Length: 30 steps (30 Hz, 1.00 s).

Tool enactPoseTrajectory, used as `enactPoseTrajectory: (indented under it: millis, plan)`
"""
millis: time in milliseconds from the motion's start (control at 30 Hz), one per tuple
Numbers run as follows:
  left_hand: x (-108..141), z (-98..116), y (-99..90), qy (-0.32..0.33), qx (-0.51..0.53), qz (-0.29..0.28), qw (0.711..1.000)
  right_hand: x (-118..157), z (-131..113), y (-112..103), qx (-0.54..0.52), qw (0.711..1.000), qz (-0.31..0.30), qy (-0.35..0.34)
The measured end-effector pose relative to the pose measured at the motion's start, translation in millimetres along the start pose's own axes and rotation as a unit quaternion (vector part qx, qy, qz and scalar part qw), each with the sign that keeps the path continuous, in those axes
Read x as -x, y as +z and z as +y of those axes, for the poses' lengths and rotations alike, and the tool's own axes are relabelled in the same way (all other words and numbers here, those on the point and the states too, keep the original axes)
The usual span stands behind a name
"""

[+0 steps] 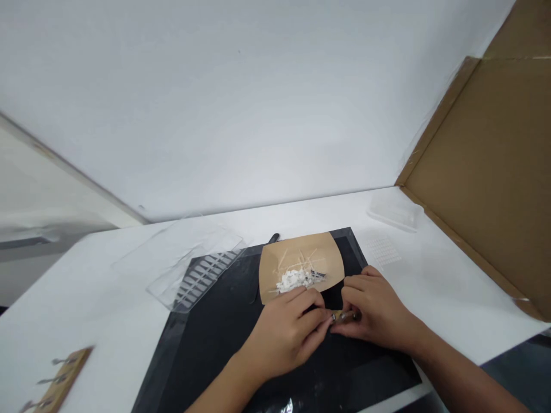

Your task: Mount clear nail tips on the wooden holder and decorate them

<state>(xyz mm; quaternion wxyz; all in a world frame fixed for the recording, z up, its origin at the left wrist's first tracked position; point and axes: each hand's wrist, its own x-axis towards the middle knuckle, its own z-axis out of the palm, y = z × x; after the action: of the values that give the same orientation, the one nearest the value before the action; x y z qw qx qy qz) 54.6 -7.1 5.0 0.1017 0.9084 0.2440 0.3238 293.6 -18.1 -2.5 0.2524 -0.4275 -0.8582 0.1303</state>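
My left hand (289, 328) is closed in a pinch over the black mat (206, 355), with a tiny metallic tip showing at its fingertips. Close beside it, my right hand (371, 307) is curled round a small metal tool (345, 316) whose kind is mostly hidden by the fingers. The two hands nearly meet at this tool. Just beyond them lies a tan paper tray (267, 269) holding a heap of small white pieces (297, 279) and several thin pale sticks (306, 258).
Clear plastic trays (172, 269) with slots lie at the left. A dark handle (274, 237) pokes out behind the tan tray. At the right are a clear lid (394, 212), a sheet of small pale pieces (383, 250) and a cardboard wall (482, 189). A wooden strip with metal clips (64, 381) sits front left.
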Motion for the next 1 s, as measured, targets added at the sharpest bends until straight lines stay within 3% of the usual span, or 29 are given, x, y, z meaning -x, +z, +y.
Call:
enactPoseTrajectory:
  millis: [1000]
  plan:
    - [-5,7,-3.2,0.033,-0.005,-0.061,0.998,-3,-4,-8,-0.058,0.998,-0.031,0.013]
